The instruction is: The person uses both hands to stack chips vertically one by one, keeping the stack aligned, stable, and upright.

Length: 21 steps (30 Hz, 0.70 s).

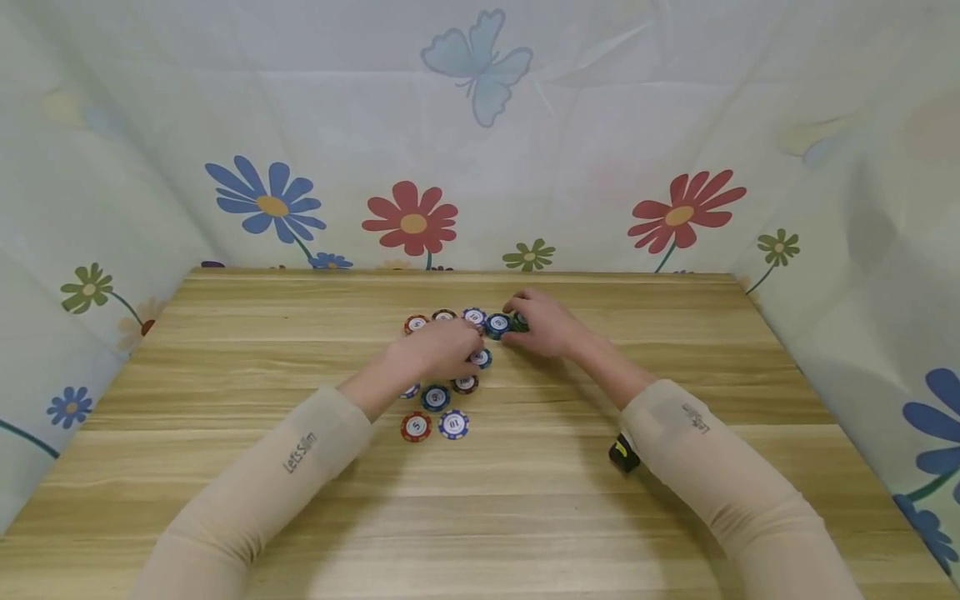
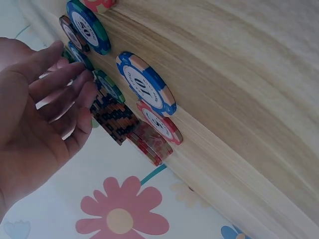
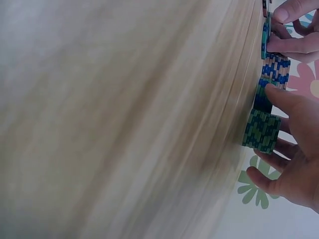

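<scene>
Poker chips lie in rows and stacks on the wooden table. My left hand (image 1: 446, 346) reaches over the rows, its thumb and fingertips pinching a blue-green chip (image 1: 481, 358) at the edges. In the left wrist view, that left hand (image 2: 47, 99) has its other fingers loosely bent beside the chips. My right hand (image 1: 547, 323) grips a blue chip stack (image 1: 497, 325) in the back row, its thumb on the near side and its fingers behind. A green stack (image 3: 261, 130) stands beside it, partly hidden by the right hand in the head view.
Nearer me lie a red chip (image 1: 416, 427), a white-and-blue chip (image 1: 453, 425) and a blue chip (image 1: 436, 397). A small black object (image 1: 623, 454) sits by the right sleeve. Flowered cloth (image 1: 480, 167) hangs behind the table's far edge.
</scene>
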{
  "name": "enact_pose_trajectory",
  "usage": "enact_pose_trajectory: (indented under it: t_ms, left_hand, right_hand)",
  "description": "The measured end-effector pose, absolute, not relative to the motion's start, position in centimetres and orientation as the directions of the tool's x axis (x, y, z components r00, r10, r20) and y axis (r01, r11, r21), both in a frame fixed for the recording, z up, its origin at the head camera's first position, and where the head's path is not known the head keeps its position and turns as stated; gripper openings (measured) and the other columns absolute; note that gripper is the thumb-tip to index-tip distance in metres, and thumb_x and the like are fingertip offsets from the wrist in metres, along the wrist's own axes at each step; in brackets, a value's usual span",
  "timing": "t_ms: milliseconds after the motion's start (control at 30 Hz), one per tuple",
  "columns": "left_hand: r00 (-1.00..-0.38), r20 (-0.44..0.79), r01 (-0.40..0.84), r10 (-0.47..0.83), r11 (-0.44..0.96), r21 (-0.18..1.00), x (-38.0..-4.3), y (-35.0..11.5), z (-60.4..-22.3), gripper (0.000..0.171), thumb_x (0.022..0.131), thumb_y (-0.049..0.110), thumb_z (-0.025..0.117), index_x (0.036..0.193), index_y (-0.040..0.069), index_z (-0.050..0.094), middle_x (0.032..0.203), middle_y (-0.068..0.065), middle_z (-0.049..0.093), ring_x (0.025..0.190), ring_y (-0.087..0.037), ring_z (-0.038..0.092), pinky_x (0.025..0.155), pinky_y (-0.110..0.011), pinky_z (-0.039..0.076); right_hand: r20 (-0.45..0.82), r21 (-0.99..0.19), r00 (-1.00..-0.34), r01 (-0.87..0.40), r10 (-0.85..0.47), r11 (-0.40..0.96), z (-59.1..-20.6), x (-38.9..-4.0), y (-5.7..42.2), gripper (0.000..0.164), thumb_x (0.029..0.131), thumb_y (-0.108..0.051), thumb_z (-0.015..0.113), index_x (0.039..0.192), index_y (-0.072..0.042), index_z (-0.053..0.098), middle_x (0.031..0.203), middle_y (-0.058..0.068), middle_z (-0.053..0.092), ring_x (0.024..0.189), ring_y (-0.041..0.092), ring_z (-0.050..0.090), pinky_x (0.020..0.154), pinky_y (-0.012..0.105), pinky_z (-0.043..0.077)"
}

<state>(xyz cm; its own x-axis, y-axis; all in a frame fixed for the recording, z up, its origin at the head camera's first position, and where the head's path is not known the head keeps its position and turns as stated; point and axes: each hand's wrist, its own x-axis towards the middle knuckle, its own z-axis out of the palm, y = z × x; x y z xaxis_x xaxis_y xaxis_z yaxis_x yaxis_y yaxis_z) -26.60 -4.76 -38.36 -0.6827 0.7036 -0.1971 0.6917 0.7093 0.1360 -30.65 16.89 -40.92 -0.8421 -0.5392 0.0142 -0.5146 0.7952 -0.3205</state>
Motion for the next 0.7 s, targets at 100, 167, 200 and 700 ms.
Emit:
enact_pose_trajectory:
  t_ms: [100, 167, 200, 700]
  left_hand:
    - [-0.660, -0.193, 0.712, 0.726, 0.686, 0.150, -26.7, -4.6, -38.5, 0.018, 0.101, 0.029, 0.069, 0.096, 0.012, 0.069, 0.086, -0.002, 0.055, 0.075, -0.015, 0.047, 0.065, -0.028, 0.037]
    - [-0.646, -0.194, 0.722, 0.739, 0.673, 0.158, -26.8, -4.5, -38.6, 0.018, 0.101, 0.030, 0.069, 0.096, 0.012, 0.069, 0.086, -0.001, 0.055, 0.077, -0.014, 0.047, 0.066, -0.028, 0.037]
    - [-0.640, -0.193, 0.726, 0.744, 0.667, 0.165, -26.8, -4.4, -38.6, 0.018, 0.101, 0.029, 0.069, 0.096, 0.012, 0.069, 0.086, -0.001, 0.056, 0.077, -0.015, 0.048, 0.067, -0.028, 0.038]
    - [-0.674, -0.203, 0.692, 0.710, 0.703, 0.163, -26.7, -3.6, -38.6, 0.023, 0.098, 0.027, 0.073, 0.108, 0.006, 0.070, 0.097, -0.002, 0.063, 0.085, -0.016, 0.057, 0.076, -0.032, 0.049]
  right_hand:
    - [0.014, -0.311, -0.836, -0.525, -0.548, 0.793, -40.9, -30.7, 16.8, 0.047, 0.095, -0.029, 0.077, 0.128, 0.002, 0.064, 0.133, 0.024, 0.058, 0.124, 0.039, 0.055, 0.106, 0.050, 0.043]
    - [0.011, -0.306, -0.833, -0.530, -0.554, 0.791, -41.0, -30.8, 16.8, 0.045, 0.095, -0.028, 0.077, 0.127, 0.002, 0.065, 0.132, 0.023, 0.059, 0.122, 0.038, 0.056, 0.105, 0.049, 0.043]
    - [0.010, -0.302, -0.831, -0.532, -0.556, 0.791, -41.0, -30.8, 16.8, 0.045, 0.095, -0.028, 0.076, 0.126, 0.002, 0.065, 0.131, 0.023, 0.059, 0.121, 0.038, 0.057, 0.105, 0.049, 0.044]
    - [-0.071, -0.339, -0.844, -0.480, -0.531, 0.809, -41.0, -31.6, 16.7, 0.045, 0.093, -0.027, 0.079, 0.123, 0.003, 0.065, 0.125, 0.020, 0.061, 0.115, 0.034, 0.058, 0.099, 0.045, 0.047]
